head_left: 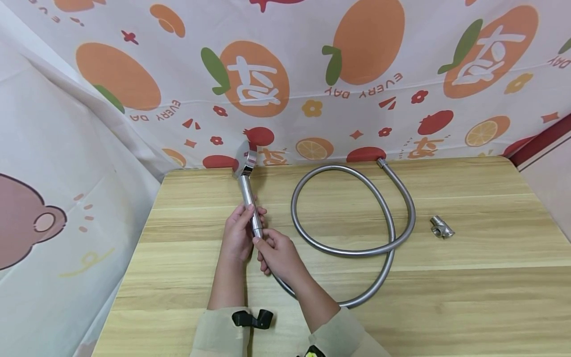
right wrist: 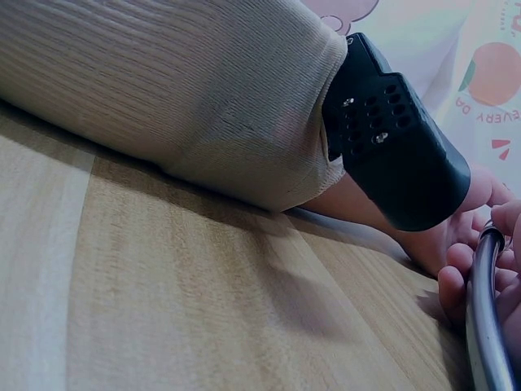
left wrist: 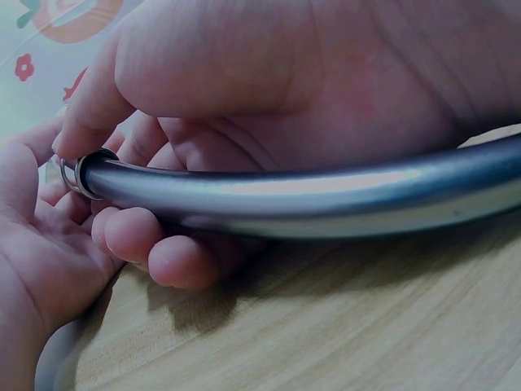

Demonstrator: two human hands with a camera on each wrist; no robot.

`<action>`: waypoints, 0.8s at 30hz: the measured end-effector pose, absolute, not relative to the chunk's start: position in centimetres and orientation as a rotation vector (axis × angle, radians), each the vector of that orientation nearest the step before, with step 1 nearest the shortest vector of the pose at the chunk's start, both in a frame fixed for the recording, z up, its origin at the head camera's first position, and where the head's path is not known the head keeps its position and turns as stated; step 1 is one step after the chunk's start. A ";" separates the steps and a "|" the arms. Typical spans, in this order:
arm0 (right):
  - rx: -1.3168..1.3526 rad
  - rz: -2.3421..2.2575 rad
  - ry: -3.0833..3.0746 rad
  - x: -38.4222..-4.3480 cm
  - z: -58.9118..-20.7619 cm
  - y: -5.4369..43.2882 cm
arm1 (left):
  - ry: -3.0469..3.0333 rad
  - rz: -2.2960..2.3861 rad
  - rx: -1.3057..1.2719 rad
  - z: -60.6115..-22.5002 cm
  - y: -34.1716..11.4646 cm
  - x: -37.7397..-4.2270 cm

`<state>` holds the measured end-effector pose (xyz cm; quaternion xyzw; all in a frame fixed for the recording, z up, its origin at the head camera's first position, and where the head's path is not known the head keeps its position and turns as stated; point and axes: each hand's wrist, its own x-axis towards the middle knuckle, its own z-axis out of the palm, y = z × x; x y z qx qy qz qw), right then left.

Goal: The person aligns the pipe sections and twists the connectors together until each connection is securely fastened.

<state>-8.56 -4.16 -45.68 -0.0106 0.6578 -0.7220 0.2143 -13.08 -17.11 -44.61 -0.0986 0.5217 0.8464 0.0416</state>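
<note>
A chrome hand shower (head_left: 246, 190) points away from me, its round head at the table's back edge. My left hand (head_left: 236, 235) grips its handle, thumb on top. Just below, my right hand (head_left: 284, 257) pinches the end of a grey metal shower hose (head_left: 343, 253) against the handle's lower end. In the left wrist view, right-hand fingers curl round the hose (left wrist: 326, 199) beside a metal ring (left wrist: 81, 173), with the left palm (left wrist: 57, 269) behind. The joint itself is mostly hidden by fingers. In the right wrist view the hose (right wrist: 483, 318) runs down from both hands.
The hose loops across the table, its free end nut (head_left: 381, 162) at the back edge. A small chrome tee fitting (head_left: 440, 227) lies to the right on the wooden table (head_left: 490, 297). A fruit-print cloth (head_left: 308, 74) hangs behind. A black camera mount (right wrist: 399, 138) sits on the left wrist.
</note>
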 end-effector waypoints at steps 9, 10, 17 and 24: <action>-0.033 -2.003 1.830 -8.5 -45.6 -4.2 | 1.593 2.592 -0.300 -44.5 -17.1 -13.0; -0.033 -2.004 1.830 -8.5 -45.6 -4.2 | 1.599 2.589 -0.302 -44.6 -17.1 -13.0; -0.056 -2.019 1.866 -8.4 -45.7 -4.2 | 1.675 2.556 -0.315 -44.6 -17.0 -13.0; -0.059 -2.019 1.873 -8.4 -45.9 -4.2 | 1.635 2.575 -0.316 -44.6 -17.0 -13.0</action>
